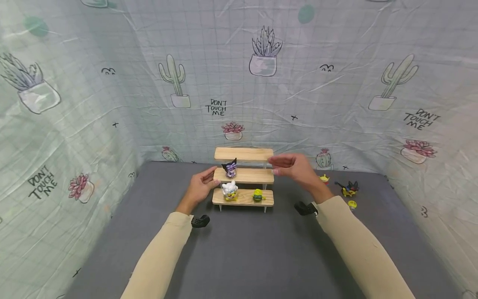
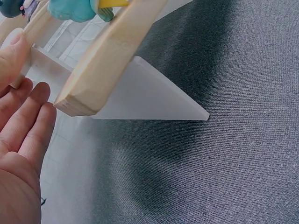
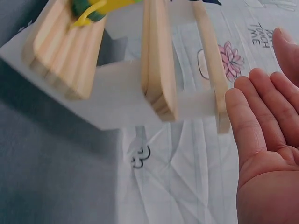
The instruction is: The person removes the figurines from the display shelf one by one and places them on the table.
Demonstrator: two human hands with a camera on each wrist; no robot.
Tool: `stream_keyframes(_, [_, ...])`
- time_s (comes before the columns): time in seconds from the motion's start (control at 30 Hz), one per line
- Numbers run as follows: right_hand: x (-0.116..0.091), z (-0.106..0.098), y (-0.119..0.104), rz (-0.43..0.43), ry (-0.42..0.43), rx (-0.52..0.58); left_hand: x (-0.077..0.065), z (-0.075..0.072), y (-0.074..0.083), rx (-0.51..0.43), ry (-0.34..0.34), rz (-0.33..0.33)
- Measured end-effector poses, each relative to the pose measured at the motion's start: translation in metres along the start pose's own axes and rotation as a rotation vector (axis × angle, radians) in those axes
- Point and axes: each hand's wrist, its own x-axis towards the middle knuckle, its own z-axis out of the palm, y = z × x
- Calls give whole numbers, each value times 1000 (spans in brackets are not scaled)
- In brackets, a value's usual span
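A three-tier wooden display stand with pale side supports stands before both hands. At its left end my left hand holds the middle board, thumb at the front corner and fingers behind and below; the last fingers are extended. My right hand is at the right end, fingers straight, fingertips right by the top board. A black-and-purple figurine is on the middle board. The bottom board carries a white-topped figurine and a green-and-yellow figurine.
On the grey tabletop, right of the stand, lie a small yellow-and-red figurine, a black-and-yellow figurine and a small yellow piece. A printed cloth backdrop rises behind and along both sides.
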Motion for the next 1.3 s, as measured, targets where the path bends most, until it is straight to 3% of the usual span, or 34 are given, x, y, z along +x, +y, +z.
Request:
stream_keyframes(0.93, [56, 72, -25, -3, -21, 46, 0, -1, 2, -22, -5, 4])
stream_keyframes(1.3, [63, 95, -27, -62, 4, -37, 0, 0, 1, -36, -13, 22])
